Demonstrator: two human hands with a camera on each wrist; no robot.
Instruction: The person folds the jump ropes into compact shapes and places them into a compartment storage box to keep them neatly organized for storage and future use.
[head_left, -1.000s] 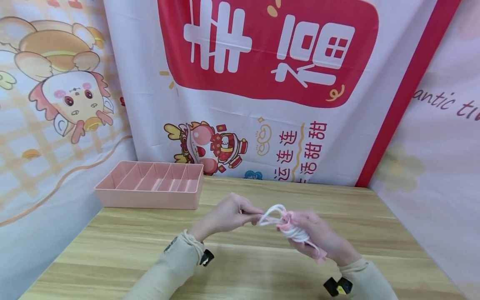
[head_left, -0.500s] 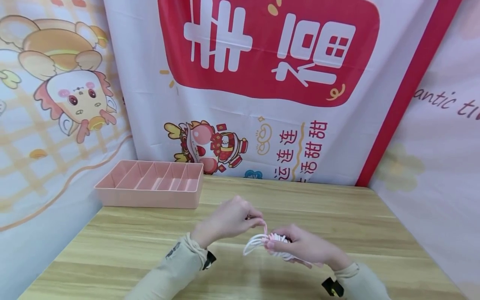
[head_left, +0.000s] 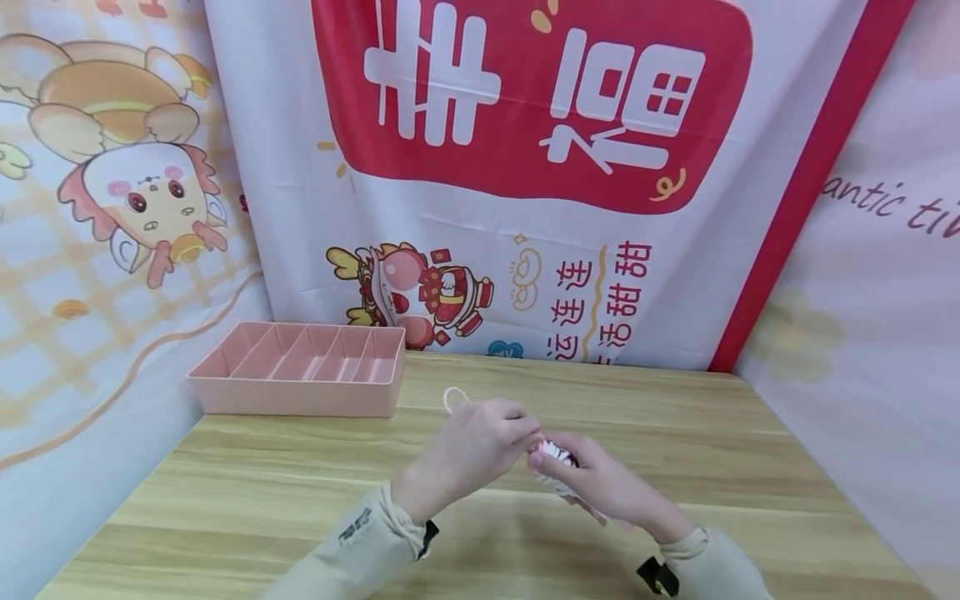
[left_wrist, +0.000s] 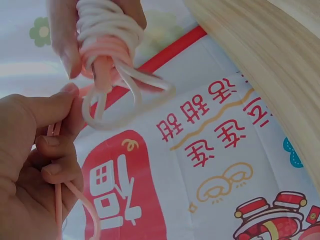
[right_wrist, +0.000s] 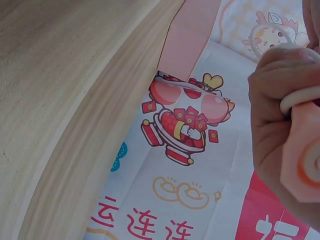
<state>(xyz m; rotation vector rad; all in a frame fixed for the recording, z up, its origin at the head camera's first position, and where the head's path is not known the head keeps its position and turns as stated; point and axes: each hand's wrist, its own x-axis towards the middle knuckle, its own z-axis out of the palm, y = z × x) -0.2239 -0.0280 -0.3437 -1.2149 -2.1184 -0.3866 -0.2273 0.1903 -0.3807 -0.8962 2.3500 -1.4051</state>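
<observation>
My right hand (head_left: 611,483) grips a wound bundle of white and pink cord (left_wrist: 110,30), its coils stacked around the middle. White loops (left_wrist: 167,90) hang out from one end of the bundle, beside a short pink strip (left_wrist: 101,72). Close against that end, my left hand (head_left: 476,446) pinches a length of pink cord (left_wrist: 58,210) between thumb and fingers. A pale loop of cord (head_left: 447,395) stands up behind the left hand in the head view. In the right wrist view, a pink end piece (right_wrist: 295,172) with an orange ring pokes out of the right hand.
On the back left of the wooden table (head_left: 675,433) stands a pink divided box (head_left: 300,398). A printed cloth (head_left: 465,208) hangs along the back edge, with more cloth at both sides.
My left hand has gone from the white loops to the pink cord and now sits close against the bundle. The right hand has turned and shifted slightly left with the bundle.
</observation>
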